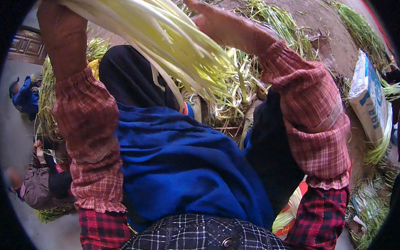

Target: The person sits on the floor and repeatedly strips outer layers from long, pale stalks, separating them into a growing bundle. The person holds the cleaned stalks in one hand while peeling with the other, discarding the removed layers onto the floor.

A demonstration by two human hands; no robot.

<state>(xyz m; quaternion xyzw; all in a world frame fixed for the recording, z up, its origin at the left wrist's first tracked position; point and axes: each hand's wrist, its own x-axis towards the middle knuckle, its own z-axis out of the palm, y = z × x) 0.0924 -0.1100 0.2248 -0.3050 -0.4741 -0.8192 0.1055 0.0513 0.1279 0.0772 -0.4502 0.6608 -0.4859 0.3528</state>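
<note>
My left hand (60, 29) grips the end of a long bundle of pale yellow-white leafy stalks (176, 53) at the upper left; its fingertips are partly hidden. The bundle fans out down and to the right, over my dark trouser leg. My right hand (225, 26) is raised beside the bundle at the top, fingers stretched out and apart. Below, a heap of loose stalks and trimmings (227, 112) lies between my feet, and a blue cloth (185, 164) covers my lap.
Piles of green stalks (278, 22) lie on the brown ground around me. A white-and-blue carton (366, 95) stands at the right. Two other people (24, 97) (39, 185) are at the left, one with hands near stalks. A carved door panel (29, 44) is behind.
</note>
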